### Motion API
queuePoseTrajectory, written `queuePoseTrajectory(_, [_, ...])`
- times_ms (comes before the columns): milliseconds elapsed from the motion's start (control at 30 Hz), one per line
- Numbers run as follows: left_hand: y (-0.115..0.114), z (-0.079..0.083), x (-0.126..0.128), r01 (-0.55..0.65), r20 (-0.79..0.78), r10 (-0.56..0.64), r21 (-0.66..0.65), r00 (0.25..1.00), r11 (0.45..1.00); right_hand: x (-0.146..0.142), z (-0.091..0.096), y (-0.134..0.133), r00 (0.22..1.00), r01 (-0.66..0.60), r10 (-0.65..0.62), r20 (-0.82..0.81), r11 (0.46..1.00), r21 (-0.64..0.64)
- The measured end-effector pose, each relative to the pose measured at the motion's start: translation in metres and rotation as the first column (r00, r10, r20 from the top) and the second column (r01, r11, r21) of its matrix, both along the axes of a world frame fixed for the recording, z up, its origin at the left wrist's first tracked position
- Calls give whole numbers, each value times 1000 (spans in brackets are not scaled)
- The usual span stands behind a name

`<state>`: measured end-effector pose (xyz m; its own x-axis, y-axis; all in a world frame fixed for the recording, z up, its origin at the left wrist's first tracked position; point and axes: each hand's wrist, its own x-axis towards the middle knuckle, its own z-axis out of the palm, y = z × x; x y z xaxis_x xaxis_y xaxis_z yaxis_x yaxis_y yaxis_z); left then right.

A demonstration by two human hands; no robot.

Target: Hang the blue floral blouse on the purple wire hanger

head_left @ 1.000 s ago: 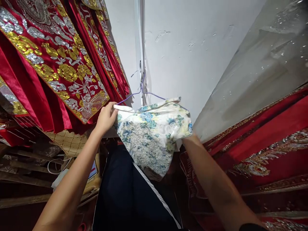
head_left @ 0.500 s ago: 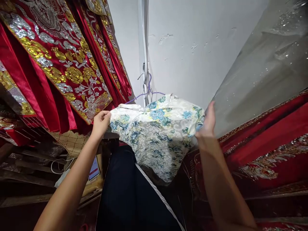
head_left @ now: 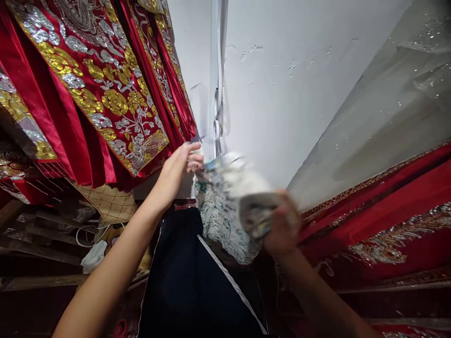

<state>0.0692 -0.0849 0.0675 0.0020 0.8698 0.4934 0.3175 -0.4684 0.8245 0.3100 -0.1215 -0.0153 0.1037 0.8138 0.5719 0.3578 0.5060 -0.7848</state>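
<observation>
A short-sleeved white shirt (head_left: 221, 211) with a blue, green and grey floral print hangs in front of me, turned and folded, partly smeared by motion. My left hand (head_left: 178, 171) is closed on its left shoulder, fingers curled round the cloth. On the right, my right hand (head_left: 283, 225) is blurred but grips the shirt at a sleeve, whose opening faces me. A small bit of the purple hanger (head_left: 197, 139) shows above my left hand; the rest is hidden. Behind the shirt, a chain of metal rings (head_left: 217, 126) hangs along the white wall.
Red satin garments (head_left: 116, 103) with gold and silver sequins hang at the left. More red beaded cloth (head_left: 380, 197) and a translucent plastic cover (head_left: 373, 117) are at the right. Below are navy cloth (head_left: 190, 277) with a white stripe and, at left, wooden slats (head_left: 45, 249).
The shirt was spread wide between both hands; now it is bunched and turned. My left hand has moved right and up to the shoulder, and my right hand has come inward and down.
</observation>
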Motion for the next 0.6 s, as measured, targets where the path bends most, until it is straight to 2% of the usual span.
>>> queuePoseTrajectory(33, [-7, 0, 8, 112, 118, -100, -105, 988, 988, -10, -3, -13, 987, -150, 149, 64, 988, 18])
queuePoseTrajectory(67, [-13, 0, 13, 210, 231, -162, -200, 959, 957, -18, -2, -22, 891, -414, 410, 197, 910, -20])
queuePoseTrajectory(100, [-18, 0, 15, 288, 318, -195, -280, 928, 916, -23, 0, -25, 766, -591, 593, 248, 802, -91])
queuePoseTrajectory(133, [-24, -1, 15, 347, 372, -212, -346, 904, 871, -26, 3, -24, 605, -727, 743, 285, 662, -183])
queuePoseTrajectory(167, [-29, -1, 13, 388, 399, -223, -401, 889, 830, -27, 6, -19, 475, -796, 831, 289, 546, -260])
queuePoseTrajectory(200, [-35, -2, 9, 415, 402, -236, -450, 885, 791, -25, 7, -11, 442, -806, 854, 274, 512, -297])
queuePoseTrajectory(233, [-41, -3, 4, 432, 382, -258, -494, 888, 755, -21, 7, 1, 506, -771, 822, 263, 567, -289])
queuePoseTrajectory(267, [-47, -3, -2, 437, 339, -291, -531, 895, 726, -16, 4, 14, 639, -682, 725, 257, 689, -248])
queuePoseTrajectory(300, [-53, -2, -8, 428, 271, -331, -559, 904, 710, -10, 0, 27, 795, -524, 557, 241, 830, -190])
queuePoseTrajectory(333, [-58, 0, -14, 409, 181, -377, -574, 908, 709, -3, -5, 40, 907, -336, 360, 220, 931, -143])
queuePoseTrajectory(367, [-61, 3, -19, 383, 77, -418, -572, 905, 725, 4, -9, 52, 956, -190, 212, 202, 974, -123])
queuePoseTrajectory(400, [-63, 5, -24, 354, -29, -441, -550, 897, 756, 11, -13, 62, 970, -120, 146, 195, 983, -138])
queuePoseTrajectory(433, [-63, 7, -30, 322, -126, -439, -510, 890, 798, 17, -15, 69, 966, -134, 171, 195, 973, -190])
queuePoseTrajectory(467, [-61, 9, -35, 279, -207, -404, -451, 891, 848, 23, -15, 73, 948, -205, 259, 185, 941, -268])
queuePoseTrajectory(533, [-51, 8, -46, 163, -308, -264, -317, 914, 934, 33, -12, 74, 879, -392, 470, 84, 811, -434])
queuePoseTrajectory(567, [-44, 6, -51, 88, -329, -168, -246, 929, 965, 36, -8, 73, 844, -471, 537, -2, 738, -484])
queuePoseTrajectory(600, [-37, 3, -55, 7, -335, -64, -169, 940, 986, 37, -4, 71, 821, -528, 563, -95, 686, -500])
